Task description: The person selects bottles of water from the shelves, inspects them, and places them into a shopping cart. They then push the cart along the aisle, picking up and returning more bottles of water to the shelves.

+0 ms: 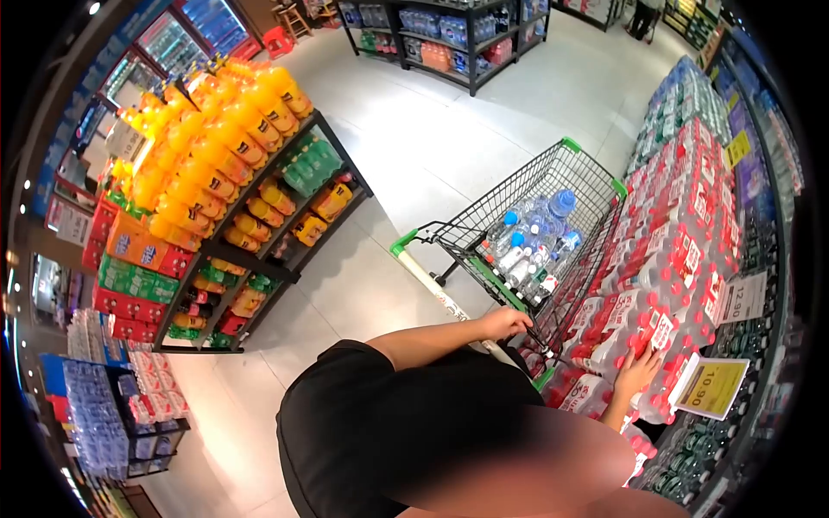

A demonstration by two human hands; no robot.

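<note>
My left hand (503,324) is closed at the rear rim of a wire shopping cart (484,207), just past its pale handle (427,281). Inside the cart lie several clear bottles (540,229) with blue and white caps. To the right, my right hand (637,371) rests with fingers spread on a shrink-wrapped pack of bottles (623,332) with red and white labels. That pack belongs to a long stack of similar red-capped packs beside the cart. A yellow price sign (712,386) reading 10.90 stands close to my right hand.
A slanted rack (337,151) at the left holds orange drink bottles (194,160) above boxed packs. Further off stands a dark shelf (471,65) of bottled drinks. Water packs (91,414) are stacked at lower left. Pale floor tiles (406,129) run between the displays. A distant person (643,19) stands at the top right.
</note>
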